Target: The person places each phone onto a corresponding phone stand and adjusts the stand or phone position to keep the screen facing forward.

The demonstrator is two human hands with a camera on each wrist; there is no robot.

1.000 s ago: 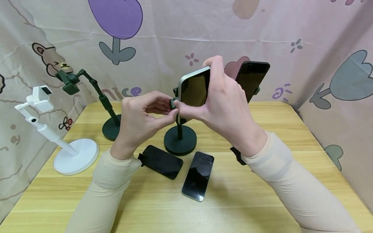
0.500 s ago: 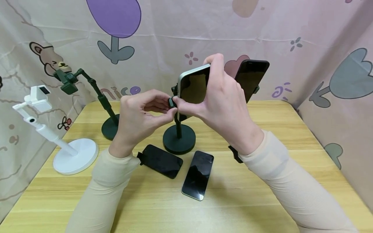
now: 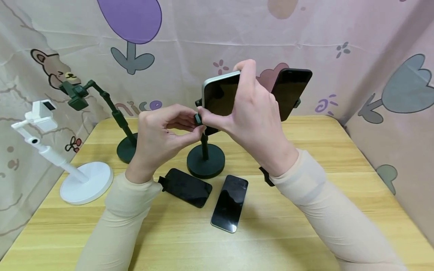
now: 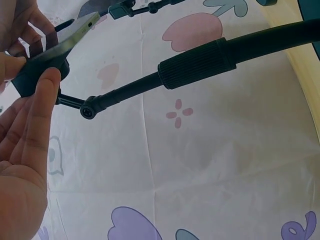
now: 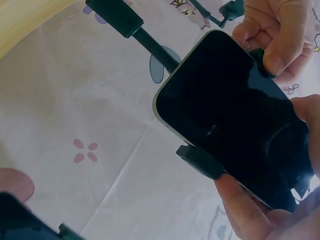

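In the head view, my right hand (image 3: 259, 116) grips a pale-edged phone (image 3: 220, 96), black screen towards me, at the head of a dark green phone stand (image 3: 205, 162). My left hand (image 3: 162, 135) pinches the small clamp end (image 3: 198, 119) at the phone's left side, the right thumb beside it. In the right wrist view, the opposite clamp end (image 5: 200, 161) lies along the phone's other long edge, with a right fingertip touching it. The left wrist view shows the stand's ribbed pole (image 4: 197, 65) and the phone's edge (image 4: 82, 32); the rest of the clamp is partly hidden.
Two phones lie on the wooden table: one black (image 3: 190, 188) with a small dark tab, one silver-edged (image 3: 230, 203). A white stand (image 3: 86, 182) and another green stand (image 3: 127, 148) are at left. Behind my right hand, another phone (image 3: 291, 92) sits in a holder.
The gripped phone's lower end has risen slightly. My right hand and forearm have shifted a little left. The left hand keeps its pinch, and the view drifts slightly.
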